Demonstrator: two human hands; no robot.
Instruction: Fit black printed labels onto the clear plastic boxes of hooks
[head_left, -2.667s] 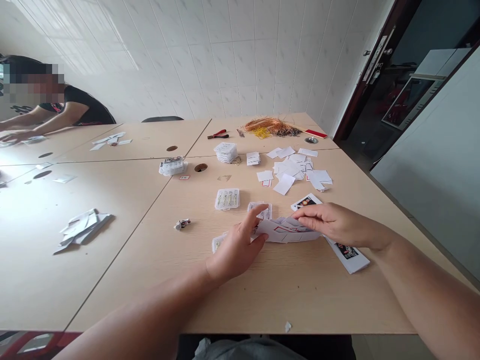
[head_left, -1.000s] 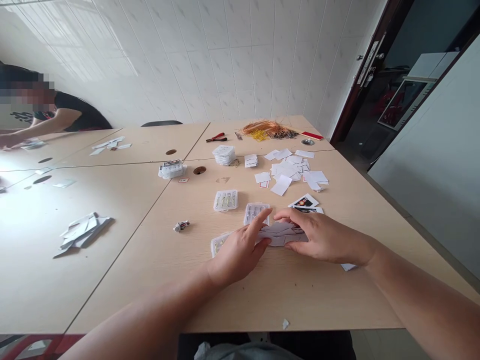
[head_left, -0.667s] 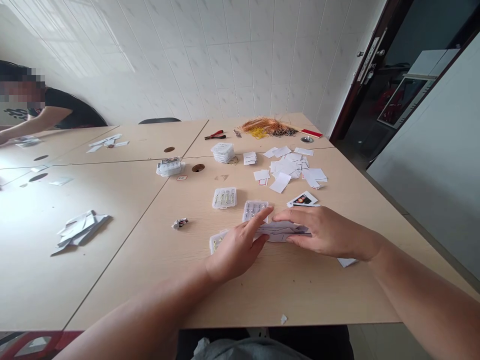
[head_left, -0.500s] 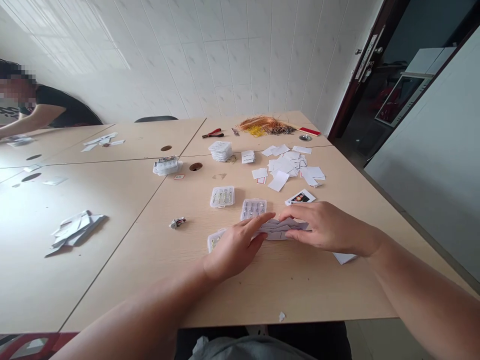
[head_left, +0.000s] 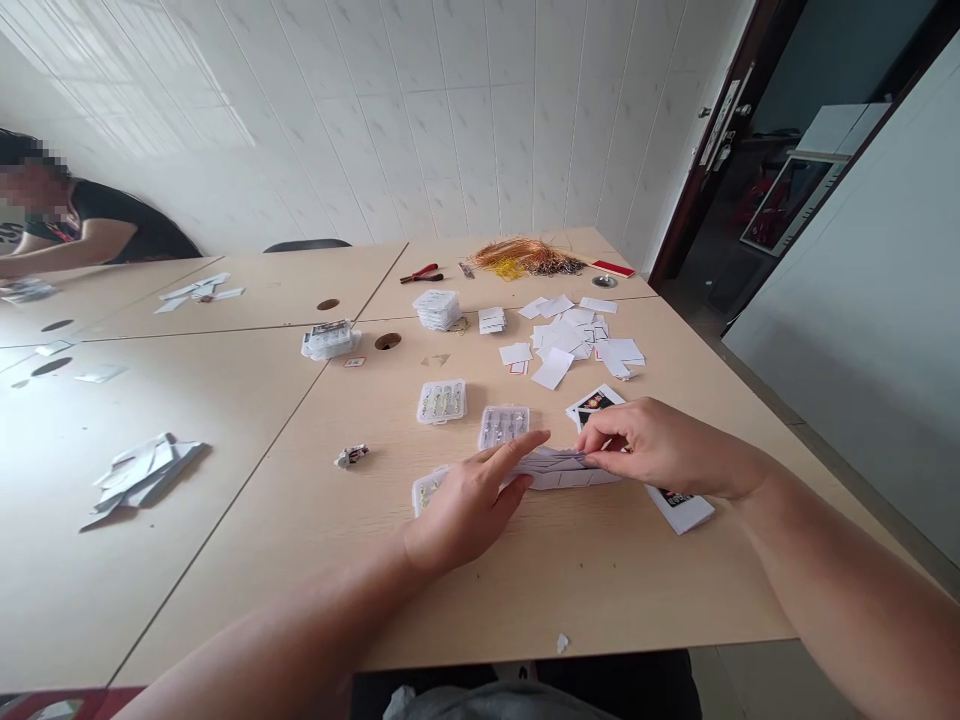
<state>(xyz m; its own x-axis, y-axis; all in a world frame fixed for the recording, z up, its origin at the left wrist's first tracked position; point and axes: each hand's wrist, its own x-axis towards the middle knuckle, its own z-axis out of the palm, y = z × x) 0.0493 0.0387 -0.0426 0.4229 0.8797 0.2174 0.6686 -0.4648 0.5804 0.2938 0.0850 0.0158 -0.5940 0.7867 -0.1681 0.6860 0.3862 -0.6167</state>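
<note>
A row of overlapping white cards (head_left: 571,478) lies on the table in front of me. My left hand (head_left: 471,500) rests at the left end of the row, its index finger stretched out and the thumb apart. At the top of the row, the thumb and fingers of my right hand (head_left: 630,445) pinch the edge of the cards. A clear case of small items (head_left: 504,426) stands just beyond my left fingertips. Another case (head_left: 424,492) is partly hidden by my left hand. Printed cards (head_left: 595,400) lie behind my right hand, and more (head_left: 684,510) lie below its wrist.
Scattered white cards (head_left: 555,368) and stacked clear cases (head_left: 437,309) lie further back. Red-handled pliers (head_left: 422,274) and a copper wire bundle (head_left: 525,255) are near the far edge. A folded paper pile (head_left: 146,475) is at left. Another person (head_left: 127,225) leans over the far-left table.
My right fingers have closed from a spread pose onto the edge of the white cards. More of the printed cards behind and below my right hand shows. The view has shifted slightly.
</note>
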